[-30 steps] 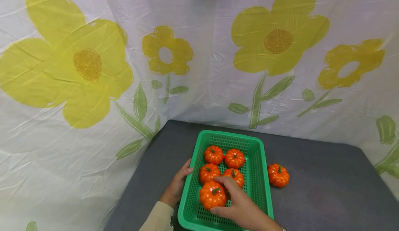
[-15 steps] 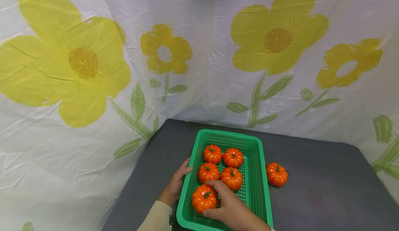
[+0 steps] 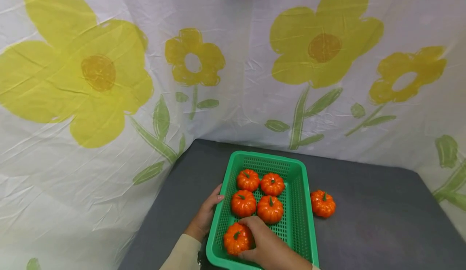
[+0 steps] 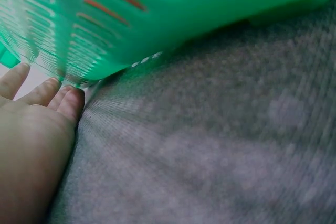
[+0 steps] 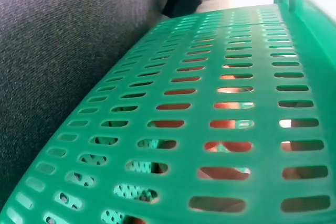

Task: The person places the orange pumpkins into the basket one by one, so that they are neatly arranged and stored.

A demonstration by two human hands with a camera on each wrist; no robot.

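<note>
Five small pumpkins are seen inside the green basket [image 3: 302,205], the nearest pumpkin [image 3: 236,238] gripped by the right hand [image 3: 267,243] at the near left corner, the left hand [image 3: 204,217] laid with relaxed fingers against the basket's left wall, and one loose pumpkin [image 3: 322,203] left on the grey tabletop [image 3: 382,217] just right of the basket, so the filling is judged nearly complete.
</note>
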